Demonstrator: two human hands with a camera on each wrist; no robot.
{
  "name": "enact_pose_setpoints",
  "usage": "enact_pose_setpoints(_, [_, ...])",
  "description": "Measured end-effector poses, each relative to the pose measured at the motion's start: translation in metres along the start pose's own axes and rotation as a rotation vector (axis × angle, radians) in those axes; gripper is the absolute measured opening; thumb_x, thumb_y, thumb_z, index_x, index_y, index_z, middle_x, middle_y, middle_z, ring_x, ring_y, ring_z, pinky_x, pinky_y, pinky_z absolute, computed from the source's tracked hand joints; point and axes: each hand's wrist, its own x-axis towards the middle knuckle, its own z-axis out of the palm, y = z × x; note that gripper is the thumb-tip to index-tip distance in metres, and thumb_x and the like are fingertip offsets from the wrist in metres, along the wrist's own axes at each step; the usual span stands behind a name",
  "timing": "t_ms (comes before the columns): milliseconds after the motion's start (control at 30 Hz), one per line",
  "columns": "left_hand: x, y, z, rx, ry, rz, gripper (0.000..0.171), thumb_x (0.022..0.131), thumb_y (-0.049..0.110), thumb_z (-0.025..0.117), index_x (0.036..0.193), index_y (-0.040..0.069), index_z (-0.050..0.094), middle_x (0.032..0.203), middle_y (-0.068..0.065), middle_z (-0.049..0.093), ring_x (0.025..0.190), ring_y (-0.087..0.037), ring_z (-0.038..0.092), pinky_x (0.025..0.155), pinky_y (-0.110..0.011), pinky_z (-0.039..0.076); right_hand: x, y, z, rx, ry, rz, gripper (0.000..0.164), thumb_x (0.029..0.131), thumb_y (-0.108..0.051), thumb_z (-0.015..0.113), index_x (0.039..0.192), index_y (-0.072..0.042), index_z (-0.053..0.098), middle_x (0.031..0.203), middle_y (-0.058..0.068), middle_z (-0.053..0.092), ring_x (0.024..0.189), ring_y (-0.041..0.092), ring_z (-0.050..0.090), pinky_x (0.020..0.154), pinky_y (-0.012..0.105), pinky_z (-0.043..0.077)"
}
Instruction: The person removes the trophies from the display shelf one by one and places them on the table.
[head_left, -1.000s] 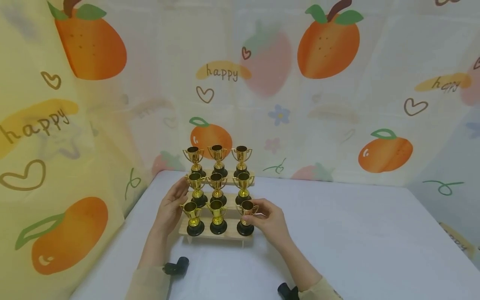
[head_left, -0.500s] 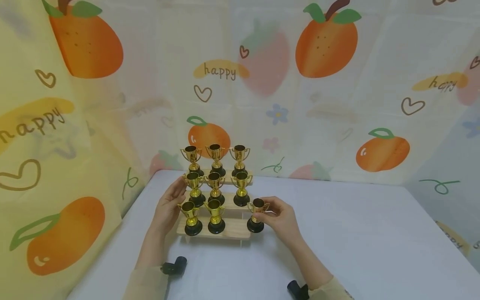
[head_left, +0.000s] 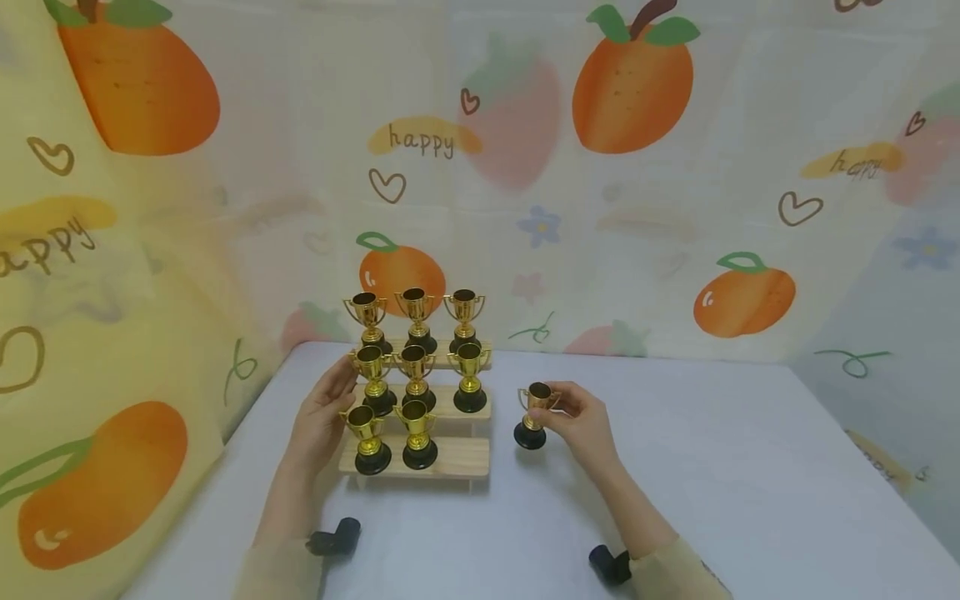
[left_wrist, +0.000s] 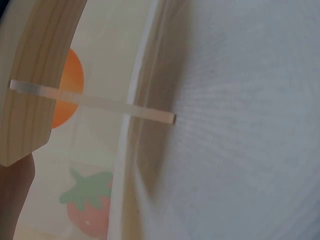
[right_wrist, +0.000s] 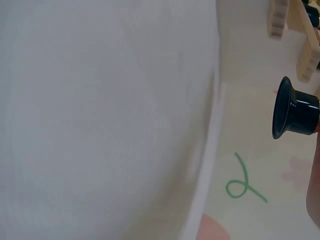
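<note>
A small gold trophy cup (head_left: 537,398) with two handles and a round black base (right_wrist: 296,111) is held by my right hand (head_left: 583,418), thumb in front and fingers behind. It hangs slightly tilted, off the right side of a three-step wooden stand (head_left: 461,457). My left hand (head_left: 318,417) grips the stand's left end near the middle step, part of its fingers hidden behind. A finger (left_wrist: 17,195) shows against the wood in the left wrist view. Matching trophies stand on the steps: three at the top, three in the middle, two on the lowest step, whose right end is bare.
White cloth covers the table (head_left: 675,467), stretching away to the right of the stand. A fruit-print curtain (head_left: 637,217) closes off the back and sides. Clear legs (left_wrist: 100,102) hold up the stand's boards. Black cameras (head_left: 335,537) sit at both wrists.
My right hand has lifted the lowest step's right-hand trophy off the stand and carried it rightward. My left hand keeps its place at the stand. The head view has turned slightly right.
</note>
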Motion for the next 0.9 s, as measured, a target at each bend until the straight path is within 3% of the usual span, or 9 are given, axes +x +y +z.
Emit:
enact_pose_setpoints(167, [-0.003,0.000,-0.006,0.000,-0.014,0.050,0.062,0.103,0.004,0.042,0.158,0.004,0.013,0.166,-0.006,0.016,0.127,0.022,0.042,0.119,-0.013,0.029,0.013,0.004,-0.003,-0.013,0.010,0.026,0.044,0.078,-0.009,0.083,0.118,0.000,0.066,0.095,0.001,0.072,0.087,0.003,0.064,0.079,0.016,0.057])
enact_pose_setpoints(267, [-0.003,-0.001,-0.006,-0.017,-0.022,0.057,0.062,0.103,0.005,0.043,0.158,0.005,0.014,0.165,0.002,0.022,0.128,0.021,0.043,0.120,-0.014,0.028,0.021,0.009,-0.005,-0.027,0.029,0.027,0.044,0.078,-0.008,0.082,0.118,0.000,0.066,0.094,-0.003,0.071,0.086,0.002,0.064,0.079,0.015,0.057])
enact_pose_setpoints(400, [-0.002,-0.002,-0.004,-0.030,-0.023,0.040,0.063,0.102,0.006,0.045,0.158,0.006,0.015,0.163,0.009,0.027,0.127,0.020,0.044,0.124,-0.021,0.024,0.031,0.017,-0.010,-0.055,0.065,0.032,0.042,0.078,-0.005,0.081,0.117,0.000,0.066,0.099,0.004,0.073,0.086,0.001,0.064,0.078,0.014,0.056])
enact_pose_setpoints(667, [0.000,-0.003,-0.001,0.000,-0.026,0.022,0.062,0.103,0.007,0.043,0.158,0.005,0.013,0.167,-0.008,0.014,0.126,0.022,0.043,0.124,-0.020,0.024,0.051,0.024,-0.014,-0.079,0.100,0.076,0.042,0.080,-0.005,0.079,0.119,-0.001,0.065,0.105,0.011,0.073,0.085,0.001,0.062,0.075,0.013,0.054])
enact_pose_setpoints(900, [-0.002,-0.003,-0.003,-0.001,-0.029,0.043,0.062,0.104,0.005,0.042,0.158,0.002,0.012,0.167,-0.008,0.015,0.126,0.023,0.043,0.116,-0.010,0.032,0.069,0.029,-0.013,-0.084,0.098,0.073,0.042,0.081,-0.007,0.079,0.120,-0.001,0.065,0.110,0.014,0.072,0.089,0.003,0.063,0.079,0.013,0.054])
